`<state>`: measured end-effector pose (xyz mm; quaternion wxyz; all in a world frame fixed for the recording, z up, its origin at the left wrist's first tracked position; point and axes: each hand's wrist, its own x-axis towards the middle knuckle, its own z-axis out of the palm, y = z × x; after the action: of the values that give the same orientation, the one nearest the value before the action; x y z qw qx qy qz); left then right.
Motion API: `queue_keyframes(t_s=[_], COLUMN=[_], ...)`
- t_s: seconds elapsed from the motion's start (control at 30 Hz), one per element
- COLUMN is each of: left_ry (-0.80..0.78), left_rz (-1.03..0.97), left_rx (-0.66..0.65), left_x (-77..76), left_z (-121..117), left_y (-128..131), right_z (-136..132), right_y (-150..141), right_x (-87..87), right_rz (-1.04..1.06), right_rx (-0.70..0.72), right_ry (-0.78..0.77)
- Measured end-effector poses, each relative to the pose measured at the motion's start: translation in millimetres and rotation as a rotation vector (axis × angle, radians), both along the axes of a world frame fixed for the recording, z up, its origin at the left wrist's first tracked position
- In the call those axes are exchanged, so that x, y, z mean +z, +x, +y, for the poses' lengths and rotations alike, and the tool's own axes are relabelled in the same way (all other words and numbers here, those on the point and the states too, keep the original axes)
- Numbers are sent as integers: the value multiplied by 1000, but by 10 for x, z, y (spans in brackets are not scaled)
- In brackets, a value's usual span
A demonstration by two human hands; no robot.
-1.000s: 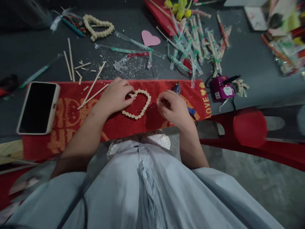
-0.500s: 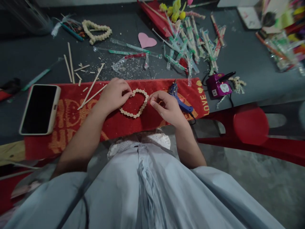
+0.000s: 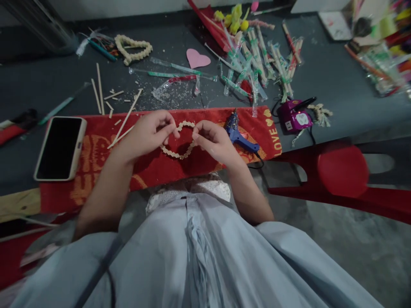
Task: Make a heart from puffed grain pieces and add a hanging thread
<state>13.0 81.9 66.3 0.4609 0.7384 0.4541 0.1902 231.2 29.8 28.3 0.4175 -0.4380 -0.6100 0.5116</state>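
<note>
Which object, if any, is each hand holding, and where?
The right hand is at the right side of the heart-shaped frame, the left hand at its left; whether either grips it cannot be told.

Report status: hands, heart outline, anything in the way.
Left hand and right hand at pale heart outline, grips unclear. Outline on red towel, partly hidden by hands. Blue glue gun beside right hand, not between hands.
</note>
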Motion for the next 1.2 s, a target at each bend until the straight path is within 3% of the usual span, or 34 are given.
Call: queue_keyframes(t_s=[0.07, 0.23, 0.43, 0.7, 0.93, 1.2], left_ry=[-3, 208, 371, 450, 303, 377], left_rz=[74, 436, 777, 675, 575, 535], left_rx=[-62, -29, 25, 20, 151, 182], left_x=[60, 45, 9, -247, -242, -356], left_z=[-141, -383, -284, 53, 169, 208], left_y=[-4, 27, 149, 145, 170, 155], right_z=[-28, -128, -166, -161, -157, -277], right_y=[-3, 21, 38, 57, 81, 68], right_x=[7, 48, 94, 103, 77, 57], right_rz=[-63, -164, -210, -261, -259, -341], right_rx=[-47, -81, -75, -87, -82, -138], right_ry=[55, 107, 134, 131, 136, 128])
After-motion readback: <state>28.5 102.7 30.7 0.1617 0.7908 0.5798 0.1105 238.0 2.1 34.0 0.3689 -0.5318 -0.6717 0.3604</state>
